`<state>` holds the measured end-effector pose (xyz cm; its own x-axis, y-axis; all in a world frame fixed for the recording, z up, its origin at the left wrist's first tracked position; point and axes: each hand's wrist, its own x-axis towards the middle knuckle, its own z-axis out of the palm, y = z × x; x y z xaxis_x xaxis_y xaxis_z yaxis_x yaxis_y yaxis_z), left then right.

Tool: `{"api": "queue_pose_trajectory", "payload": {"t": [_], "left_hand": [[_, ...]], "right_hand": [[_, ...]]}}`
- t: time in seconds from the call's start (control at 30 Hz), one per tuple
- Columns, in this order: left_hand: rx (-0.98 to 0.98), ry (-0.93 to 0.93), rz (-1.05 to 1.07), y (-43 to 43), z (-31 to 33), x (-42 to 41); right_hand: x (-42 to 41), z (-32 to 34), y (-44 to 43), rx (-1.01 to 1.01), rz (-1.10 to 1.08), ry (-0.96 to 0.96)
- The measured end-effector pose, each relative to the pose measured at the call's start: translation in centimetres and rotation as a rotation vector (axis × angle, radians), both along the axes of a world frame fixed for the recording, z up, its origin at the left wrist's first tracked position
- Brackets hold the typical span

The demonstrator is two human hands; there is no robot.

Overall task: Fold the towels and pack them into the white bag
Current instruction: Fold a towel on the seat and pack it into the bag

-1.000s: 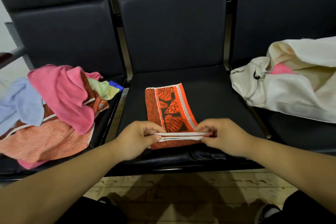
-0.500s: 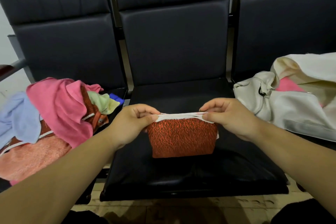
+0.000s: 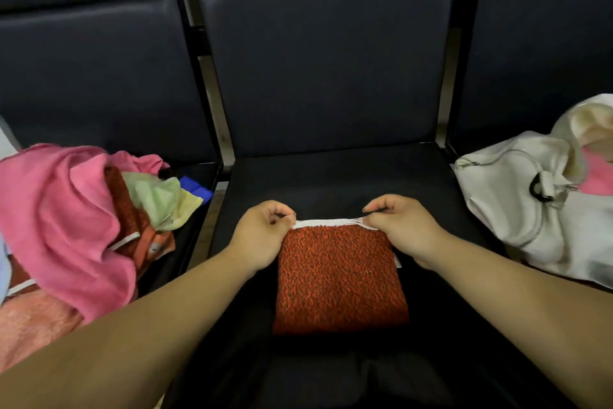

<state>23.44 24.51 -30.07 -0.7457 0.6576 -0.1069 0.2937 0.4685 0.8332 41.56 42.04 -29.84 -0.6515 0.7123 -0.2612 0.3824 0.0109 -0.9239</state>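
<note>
Pinching the folded orange towel (image 3: 338,279) on the middle seat (image 3: 331,176).
Holding its far white edge at each corner, left hand (image 3: 262,236) and right hand (image 3: 401,229) fingers curled; white bag (image 3: 517,209) rightward, heaped towels (image 3: 66,209) leftward.

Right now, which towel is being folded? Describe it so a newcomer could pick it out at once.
Find the middle seat in the row of dark chairs. On its cushion lies an orange-red speckled towel, its far white hem pinched by the left hand and the right hand. Unlike the loose pile of towels to its left, it is a neat folded rectangle lying alone.
</note>
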Motion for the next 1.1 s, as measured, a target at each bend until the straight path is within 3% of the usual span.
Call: {"api": "queue_pose_trajectory", "payload": {"t": [0.2,0.37,0.6,0.83,0.97,1.1], "left_hand": [[-0.070,0.069,-0.054,0.2,-2.5,-0.6],[-0.154,-0.016,-0.227,-0.8,-1.9,-1.2],[-0.189,0.175,-0.147,-0.8,-2.4,-0.9],[-0.214,0.362,-0.093,-0.8,-2.5,0.3],[-0.129,0.564,-0.240,-2.3,-0.8,1.7],[-0.100,0.479,-0.558,-5.4,-0.1,3.8]], "right_hand": [[0.2,-2.0,0.1,-0.035,0.189,-0.073],[0.7,-2.4,0.5,0.066,0.137,-0.078],[0.6,-3.4,0.2,0.145,0.047,-0.067],[0.4,-4.4,-0.3,0.425,0.037,-0.199],[2.2,-2.6,-1.2,0.607,0.168,-0.147],[5.4,-0.7,-3.0,0.733,0.475,-0.020]]}}
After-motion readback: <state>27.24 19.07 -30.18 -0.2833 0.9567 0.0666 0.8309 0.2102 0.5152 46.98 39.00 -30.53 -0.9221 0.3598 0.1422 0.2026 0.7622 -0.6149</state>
